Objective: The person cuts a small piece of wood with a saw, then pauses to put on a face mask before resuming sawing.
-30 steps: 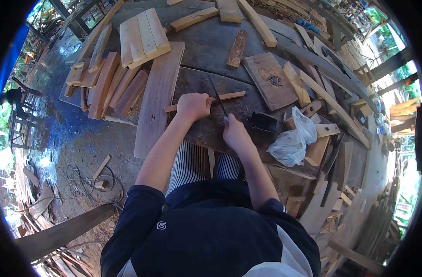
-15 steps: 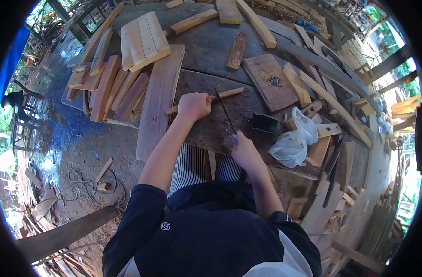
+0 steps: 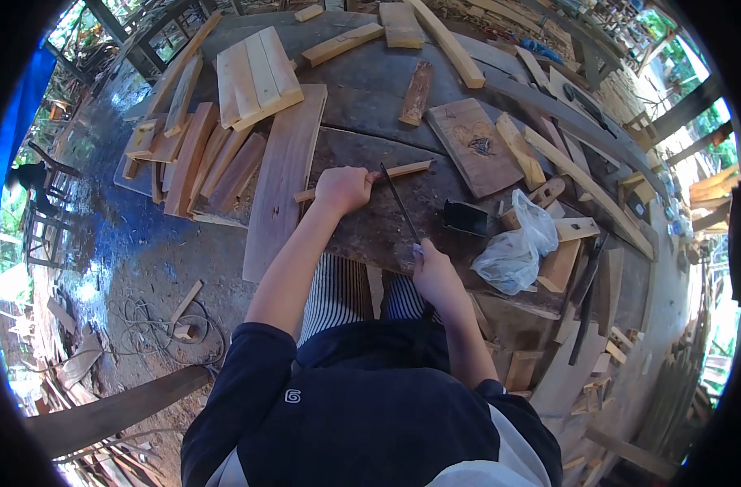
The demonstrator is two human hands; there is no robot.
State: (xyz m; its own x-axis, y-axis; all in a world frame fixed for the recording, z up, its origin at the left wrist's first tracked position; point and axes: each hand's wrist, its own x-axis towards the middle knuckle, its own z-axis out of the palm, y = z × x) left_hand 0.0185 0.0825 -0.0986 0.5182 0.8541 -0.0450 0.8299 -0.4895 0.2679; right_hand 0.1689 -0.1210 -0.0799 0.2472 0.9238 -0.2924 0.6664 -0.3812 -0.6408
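Observation:
My left hand [image 3: 343, 189] is closed around a thin wooden strip [image 3: 409, 169], whose ends stick out on both sides of the fist. In my right hand [image 3: 438, 277] is the handle of a long, thin dark tool [image 3: 402, 203]; its blade reaches up and left to the strip, just right of my left fist. Whether it is a saw or a file I cannot tell. Right of the tool lies a small black box-like piece [image 3: 465, 217], beside a clear plastic bag [image 3: 512, 253].
Left of my hands lie a long plank [image 3: 283, 187] and a pale slatted board [image 3: 259, 77]. A brown board [image 3: 473, 146] bearing small dark metal pieces is at the right. Long wooden bars [image 3: 589, 185] lie further right. A coiled cable [image 3: 163, 329] is on the floor.
My right hand has moved slightly down and right with the tool, whose blade still meets the strip. The left hand keeps its hold, and the whole view has shifted a little.

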